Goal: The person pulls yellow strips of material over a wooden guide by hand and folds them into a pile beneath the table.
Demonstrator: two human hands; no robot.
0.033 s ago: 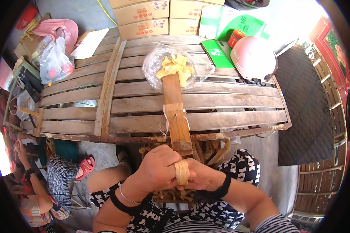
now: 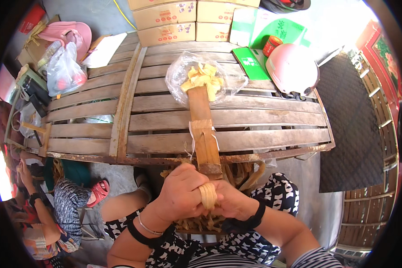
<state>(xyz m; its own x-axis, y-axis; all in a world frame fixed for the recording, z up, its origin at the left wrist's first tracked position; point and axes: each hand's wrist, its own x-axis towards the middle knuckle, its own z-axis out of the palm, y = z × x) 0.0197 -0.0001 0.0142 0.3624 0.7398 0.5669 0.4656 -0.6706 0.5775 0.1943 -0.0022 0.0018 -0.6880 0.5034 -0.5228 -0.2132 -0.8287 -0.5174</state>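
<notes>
My left hand (image 2: 181,192) and right hand (image 2: 228,201) meet just below the near end of a wooden board, both closed around a looped bundle of pale tan, flat strips (image 2: 208,195). Some fingers are hidden behind the bundle. The board (image 2: 201,138) lies across the slatted table, with white string around its middle and its far end under yellowish pieces (image 2: 200,77) on a clear plastic bag (image 2: 176,82). Darker tan strips (image 2: 210,221) are heaped below my hands, between my knees.
The slatted table (image 2: 156,118) holds cardboard boxes (image 2: 165,31), pink helmet (image 2: 290,67), green flat items (image 2: 248,62), a red can (image 2: 271,44) and plastic bags (image 2: 67,67). Another person (image 2: 44,228) sits at left, hands apart from mine. A dark mat (image 2: 348,134) is at right.
The top of my left hand has risen slightly and the bundle has tilted a little in my fingers. The surroundings sit marginally shifted in the view.
</notes>
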